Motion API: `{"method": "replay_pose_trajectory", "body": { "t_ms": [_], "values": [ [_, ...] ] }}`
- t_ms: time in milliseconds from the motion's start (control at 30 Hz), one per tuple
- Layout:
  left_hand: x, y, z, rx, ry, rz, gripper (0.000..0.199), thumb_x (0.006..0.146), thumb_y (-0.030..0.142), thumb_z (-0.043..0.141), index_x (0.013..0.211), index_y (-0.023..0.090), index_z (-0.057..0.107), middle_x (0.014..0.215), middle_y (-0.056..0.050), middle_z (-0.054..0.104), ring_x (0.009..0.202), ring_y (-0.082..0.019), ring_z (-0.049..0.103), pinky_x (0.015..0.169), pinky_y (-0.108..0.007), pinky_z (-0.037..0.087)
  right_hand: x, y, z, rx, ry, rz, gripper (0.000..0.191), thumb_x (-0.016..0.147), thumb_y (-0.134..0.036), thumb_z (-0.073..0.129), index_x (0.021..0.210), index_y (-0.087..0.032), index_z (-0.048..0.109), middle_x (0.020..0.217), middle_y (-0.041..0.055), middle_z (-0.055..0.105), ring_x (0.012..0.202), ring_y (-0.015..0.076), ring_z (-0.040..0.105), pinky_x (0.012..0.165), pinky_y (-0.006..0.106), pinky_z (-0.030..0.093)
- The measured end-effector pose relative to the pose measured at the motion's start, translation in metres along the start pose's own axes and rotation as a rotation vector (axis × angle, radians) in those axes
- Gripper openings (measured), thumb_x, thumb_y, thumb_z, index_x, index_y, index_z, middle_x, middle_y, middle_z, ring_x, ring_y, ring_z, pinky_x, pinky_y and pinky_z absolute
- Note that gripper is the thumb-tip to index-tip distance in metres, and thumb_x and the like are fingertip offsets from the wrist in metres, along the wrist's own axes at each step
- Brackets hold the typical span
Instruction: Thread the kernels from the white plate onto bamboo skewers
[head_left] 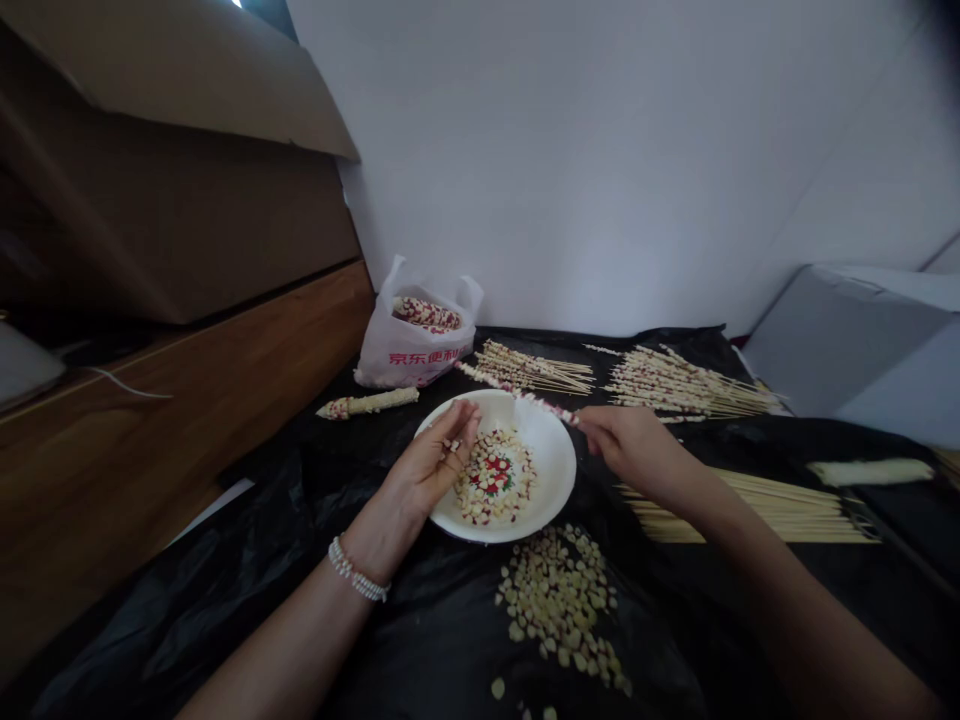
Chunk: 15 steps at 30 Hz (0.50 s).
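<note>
My right hand (626, 445) is closed around the near end of a skewer threaded with red-and-white corn kernels (551, 405). The skewer slants up to the left, over the far rim of a white bowl (559, 470). Loose corn kernels (487, 500) lie in the bowl, around a red and green print on its bottom. At the bowl's left edge, my left hand (427, 455) is cupped with fingers curled around a few kernels (451, 447). It is apart from the skewer, and a beaded bracelet circles its wrist.
Behind the bowl stand a white plastic bag (420, 355) with corn cobs and a partly stripped cob (367, 403). Threaded skewers (660, 380) lie at the back right, bare sticks (765, 505) nearer. Pale flat pieces (559, 600) are heaped in front on black plastic sheeting (442, 620).
</note>
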<state>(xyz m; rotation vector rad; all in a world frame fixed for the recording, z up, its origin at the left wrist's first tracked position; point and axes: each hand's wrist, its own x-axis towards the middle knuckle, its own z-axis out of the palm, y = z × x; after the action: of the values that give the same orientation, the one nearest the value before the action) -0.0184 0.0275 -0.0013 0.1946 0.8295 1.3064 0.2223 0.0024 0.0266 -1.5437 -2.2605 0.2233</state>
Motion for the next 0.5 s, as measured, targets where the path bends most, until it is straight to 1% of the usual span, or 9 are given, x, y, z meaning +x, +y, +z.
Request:
{"method": "replay_pose_trajectory", "body": {
  "t_ms": [33,100,200,267,333,400,433,467,500],
  "values": [
    [0.0,0.0,0.0,0.009,-0.009,-0.021,0.018,0.078,0.004,0.064,0.094,0.009,0.069,0.094,-0.011,0.071,0.088,-0.016,0.069,0.076,-0.02,0.056,0.003,0.004,-0.001,-0.01,0.022,0.03,0.029,0.083,-0.014,0.037,0.064,-0.019,0.058,0.061,0.0014,0.062,0.059,0.0139,0.055,0.058,0.024,0.036],
    [0.0,-0.001,0.0,0.014,-0.022,-0.057,0.021,0.078,0.001,0.062,0.097,0.01,0.069,0.093,-0.011,0.072,0.088,-0.016,0.069,0.076,-0.02,0.056,0.009,0.014,-0.003,-0.025,0.052,0.093,0.032,0.088,-0.017,0.033,0.073,-0.018,0.061,0.064,0.0021,0.064,0.058,0.0137,0.057,0.059,0.024,0.039],
    [-0.001,-0.001,0.0,0.008,-0.037,-0.095,0.026,0.08,-0.003,0.057,0.1,0.01,0.068,0.089,-0.01,0.072,0.083,-0.015,0.07,0.074,-0.019,0.056,0.021,0.029,-0.006,-0.078,0.072,0.173,0.033,0.087,-0.01,0.031,0.087,-0.016,0.064,0.07,0.0035,0.067,0.063,0.0134,0.061,0.063,0.024,0.041],
    [-0.002,-0.001,0.0,0.011,-0.035,-0.112,0.028,0.081,-0.004,0.054,0.102,0.009,0.067,0.086,-0.01,0.072,0.079,-0.014,0.07,0.073,-0.019,0.056,0.03,0.036,-0.007,-0.157,0.1,0.227,0.029,0.083,-0.005,0.037,0.093,-0.013,0.064,0.08,0.0084,0.069,0.073,0.0162,0.062,0.069,0.027,0.042],
    [-0.002,-0.001,0.0,0.017,-0.033,-0.122,0.029,0.081,-0.005,0.054,0.104,0.007,0.066,0.083,-0.01,0.072,0.076,-0.013,0.07,0.072,-0.019,0.057,0.04,0.043,-0.006,-0.245,0.131,0.289,0.027,0.084,-0.005,0.04,0.1,-0.008,0.062,0.088,0.0148,0.068,0.081,0.0209,0.062,0.073,0.032,0.043],
    [-0.003,-0.002,0.0,0.018,-0.042,-0.126,0.03,0.08,-0.005,0.054,0.105,0.007,0.065,0.082,-0.009,0.072,0.075,-0.013,0.07,0.072,-0.018,0.057,0.053,0.048,-0.003,-0.306,0.13,0.321,0.026,0.09,-0.011,0.043,0.111,-0.007,0.058,0.095,0.0153,0.066,0.087,0.0218,0.062,0.076,0.036,0.046],
    [-0.003,-0.002,0.0,0.018,-0.046,-0.13,0.03,0.08,-0.005,0.054,0.106,0.007,0.065,0.082,-0.009,0.072,0.075,-0.013,0.07,0.072,-0.018,0.057,0.06,0.051,-0.001,-0.327,0.118,0.326,0.026,0.092,-0.02,0.048,0.114,-0.01,0.057,0.101,0.0126,0.065,0.09,0.021,0.062,0.078,0.037,0.048],
    [-0.003,-0.002,0.0,0.018,-0.049,-0.136,0.031,0.08,-0.005,0.054,0.106,0.008,0.065,0.082,-0.009,0.072,0.076,-0.013,0.07,0.072,-0.018,0.057,0.068,0.054,0.002,-0.346,0.103,0.334,0.03,0.091,-0.031,0.054,0.116,-0.015,0.056,0.109,0.0083,0.062,0.093,0.0199,0.061,0.08,0.04,0.051],
    [-0.003,-0.002,0.0,0.018,-0.051,-0.142,0.031,0.08,-0.005,0.053,0.106,0.008,0.065,0.083,-0.009,0.072,0.076,-0.013,0.07,0.071,-0.018,0.057,0.076,0.057,0.006,-0.359,0.083,0.336,0.035,0.09,-0.036,0.057,0.118,-0.016,0.055,0.116,0.0091,0.059,0.097,0.021,0.06,0.082,0.041,0.051]
  ]
}}
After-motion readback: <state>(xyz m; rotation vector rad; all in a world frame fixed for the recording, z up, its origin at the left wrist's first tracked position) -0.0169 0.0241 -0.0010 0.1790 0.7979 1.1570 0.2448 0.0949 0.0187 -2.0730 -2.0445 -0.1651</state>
